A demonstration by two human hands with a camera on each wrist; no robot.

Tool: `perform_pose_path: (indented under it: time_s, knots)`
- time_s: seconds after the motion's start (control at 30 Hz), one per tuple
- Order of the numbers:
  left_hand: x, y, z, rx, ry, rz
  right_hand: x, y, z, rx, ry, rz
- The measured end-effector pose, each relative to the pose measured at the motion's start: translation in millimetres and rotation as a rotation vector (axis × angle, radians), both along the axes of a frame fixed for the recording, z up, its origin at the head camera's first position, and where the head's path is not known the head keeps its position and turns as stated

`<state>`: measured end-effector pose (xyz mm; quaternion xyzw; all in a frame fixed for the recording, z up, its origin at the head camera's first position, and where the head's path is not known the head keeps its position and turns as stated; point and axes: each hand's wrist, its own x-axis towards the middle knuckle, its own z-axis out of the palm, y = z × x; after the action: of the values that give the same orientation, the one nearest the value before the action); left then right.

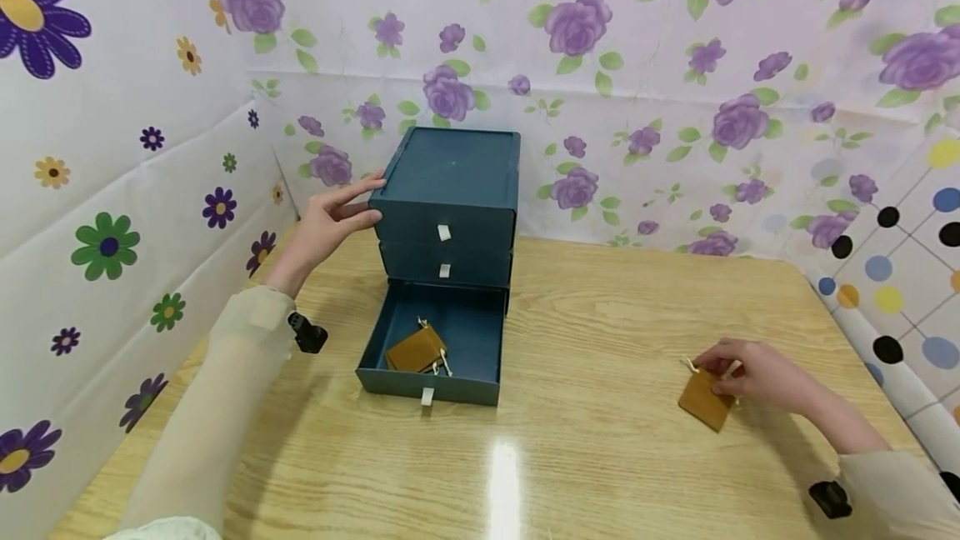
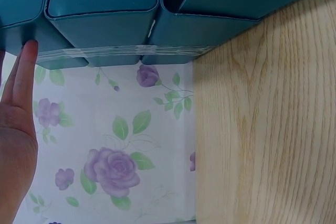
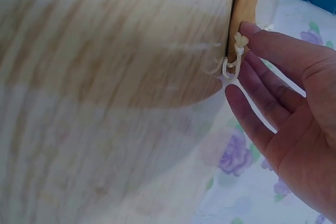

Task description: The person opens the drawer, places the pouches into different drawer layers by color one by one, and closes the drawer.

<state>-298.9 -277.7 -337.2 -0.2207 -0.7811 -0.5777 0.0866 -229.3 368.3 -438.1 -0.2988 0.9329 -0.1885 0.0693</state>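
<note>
A dark blue three-drawer box stands on the table with its bottom drawer pulled out. Inside that drawer lies at least one tan drawstring pouch, pale cords loose. My left hand rests its extended fingers against the box's left side near the top; in the left wrist view this hand touches the box's side wall. Over on the right, my right hand pinches another tan pouch by its corded end. The right wrist view shows the thumb on this pouch, beside its knotted cord.
Small white pull tabs mark the drawer fronts. The wooden table is bounded by a flowered cloth at the back, a daisy-patterned cloth on the left and a dotted one on the right.
</note>
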Motion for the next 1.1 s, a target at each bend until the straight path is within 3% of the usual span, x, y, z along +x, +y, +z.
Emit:
perform_pose_path:
  time_s: [0.27,0.57,0.97,1.1]
  knots:
    - [0.8,0.3,-0.1,0.014,0.004,-0.007,0.5,-1.0,-2.2,-0.011,-0.002,0.001]
    - [-0.3,0.4,-0.2,0.002,0.012,-0.004,1.8,-4.8,-3.8,-0.092,0.031,0.068]
    - [-0.1,-0.6,-0.8,0.004,-0.002,-0.003,0.1,-8.1,1.6,-0.053,-0.019,0.067]
    - [3.5,2.3,3.6,0.000,-0.011,0.002,-0.2,-8.6,4.7,-0.053,-0.017,0.071]
